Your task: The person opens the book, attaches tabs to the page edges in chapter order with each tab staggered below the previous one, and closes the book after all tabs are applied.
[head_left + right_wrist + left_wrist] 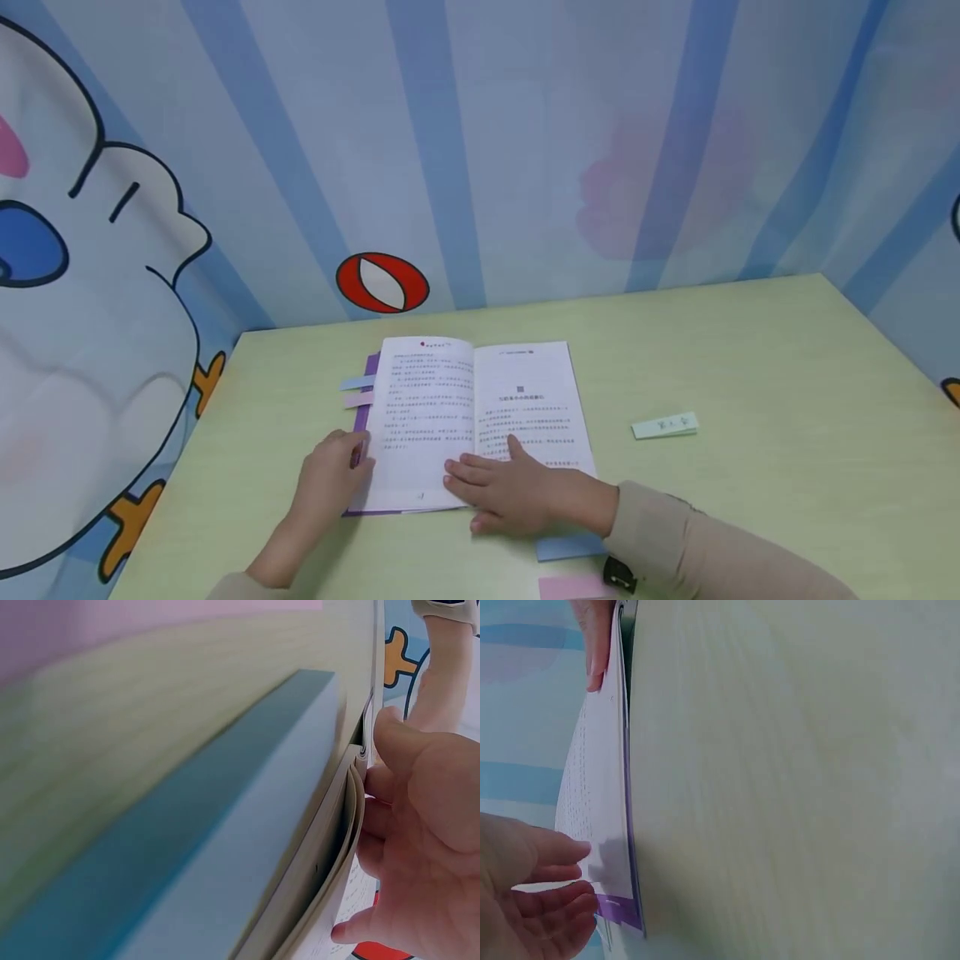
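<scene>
The book (pixel 427 467) is spread near the middle of the surface (pixel 750 358), its purple cover (pixel 371 364) exposed along the left edge. The lower part of the right page is covered by the right hand (pixel 513 496), laid with fingers extended and their tips at the fold, presumably so that the pages are kept down. At the left edge, the left hand (pixel 330 471) is held with fingers loosely bent and nothing gripped; whether the edge is touched cannot be told. Beyond that edge a blue tab (pixel 357 383) and a pink tab (pixel 358 401) are left protruding, probably so that pages can be found. A blue slip (pixel 570 547) and a pink slip (pixel 573 587) are placed below the book, and a lettered slip (pixel 665 425) is set apart to its right.
</scene>
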A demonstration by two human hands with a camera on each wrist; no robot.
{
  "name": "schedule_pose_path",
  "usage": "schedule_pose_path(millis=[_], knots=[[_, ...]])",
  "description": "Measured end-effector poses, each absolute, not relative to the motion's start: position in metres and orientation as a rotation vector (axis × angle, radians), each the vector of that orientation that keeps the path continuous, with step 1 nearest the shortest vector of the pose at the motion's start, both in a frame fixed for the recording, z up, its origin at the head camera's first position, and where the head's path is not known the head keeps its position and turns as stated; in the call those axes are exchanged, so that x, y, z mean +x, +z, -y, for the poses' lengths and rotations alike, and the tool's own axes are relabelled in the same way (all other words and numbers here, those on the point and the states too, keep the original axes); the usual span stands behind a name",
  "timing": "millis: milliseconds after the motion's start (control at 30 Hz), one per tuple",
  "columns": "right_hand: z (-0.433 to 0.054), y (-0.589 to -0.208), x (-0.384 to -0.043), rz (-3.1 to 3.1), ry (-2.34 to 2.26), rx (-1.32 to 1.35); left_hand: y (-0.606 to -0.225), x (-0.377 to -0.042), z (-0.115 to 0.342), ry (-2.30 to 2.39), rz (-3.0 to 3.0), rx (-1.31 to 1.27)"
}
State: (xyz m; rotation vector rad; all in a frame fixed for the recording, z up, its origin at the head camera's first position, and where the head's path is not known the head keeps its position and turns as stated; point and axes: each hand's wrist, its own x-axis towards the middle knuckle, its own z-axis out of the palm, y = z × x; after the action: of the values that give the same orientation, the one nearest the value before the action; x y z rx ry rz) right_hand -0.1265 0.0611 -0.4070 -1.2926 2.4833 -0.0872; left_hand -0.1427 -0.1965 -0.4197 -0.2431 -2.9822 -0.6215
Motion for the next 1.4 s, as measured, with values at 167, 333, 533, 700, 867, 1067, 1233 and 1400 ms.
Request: schedule_pose_path(millis=[167,333,533,700,867,1067,1233,1400], knots=[[-0.061,-0.407,-0.127,-2.484,-0.06,-1.317,-0.414,-0.146,0.179,-0.472,2.878,-0.7],[-0.062,-0.407,-0.128,-2.486,-0.043,-1.319,-0.407,-0.15,0.16,-0.467,2.803,-1.267],[-0.062,-0.411,-0.128,-2.479,-0.075,-1.321,-0.403,-0.161,0.14,-0.424,2.935,-1.373],[-0.061,-0.411,-0.128,-2.468,-0.104,-1.332,-0.404,-0.169,0.135,-0.434,3.051,-1.332],[-0.062,-0.41,-0.127,-2.472,-0.094,-1.307,-0.404,-0.174,0.133,-0.631,3.24,-1.193],[-0.063,-0.411,-0.127,-2.461,-0.109,-1.283,-0.409,-0.176,0.131,-0.695,3.297,-1.131],[-0.063,-0.41,-0.127,-2.462,-0.088,-1.289,-0.413,-0.178,0.13,-0.566,3.215,-1.125],[-0.063,-0.409,-0.128,-2.445,-0.086,-1.295,-0.413,-0.191,0.119,-0.338,3.161,-1.09]])
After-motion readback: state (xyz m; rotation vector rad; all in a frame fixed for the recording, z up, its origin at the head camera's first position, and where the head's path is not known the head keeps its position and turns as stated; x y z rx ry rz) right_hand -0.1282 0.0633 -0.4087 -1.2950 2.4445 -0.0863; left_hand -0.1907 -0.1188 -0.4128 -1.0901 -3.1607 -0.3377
